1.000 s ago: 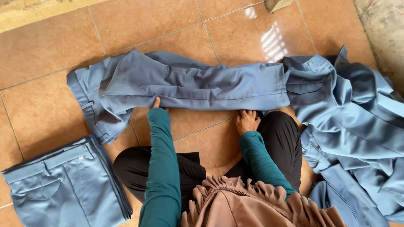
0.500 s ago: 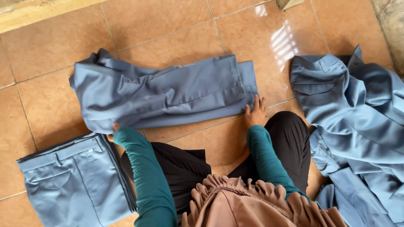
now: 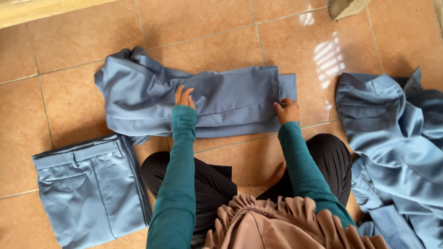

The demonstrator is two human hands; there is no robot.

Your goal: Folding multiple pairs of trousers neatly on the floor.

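You are sitting on a tiled floor [image 3: 221, 32], looking down at a pair of blue-grey trousers [image 3: 230, 99] folded over on itself and lying just in front of your knees. Its long axis runs left to right across your view, waist end bunched at the left, the doubled leg ends at the right.

Your left hand [image 3: 184, 97] rests flat on the cloth near the middle of the bundle, fingers spread and pointing away from you; its grip is wide, pressing rather than clasping. Your right hand [image 3: 288, 110] sits at the right edge of the bundle, fingers curled over the stacked leg ends, a narrow grip that seems to pinch the cloth edge, though the fingertips are partly hidden.

So the bundle stretches leftward from the right hand, and the left hand is nearer its centre.

A neatly folded pair of trousers [image 3: 90, 189] lies by your left knee. A heap of unfolded blue garments [image 3: 397, 138] lies to your right, apart from the bundle.
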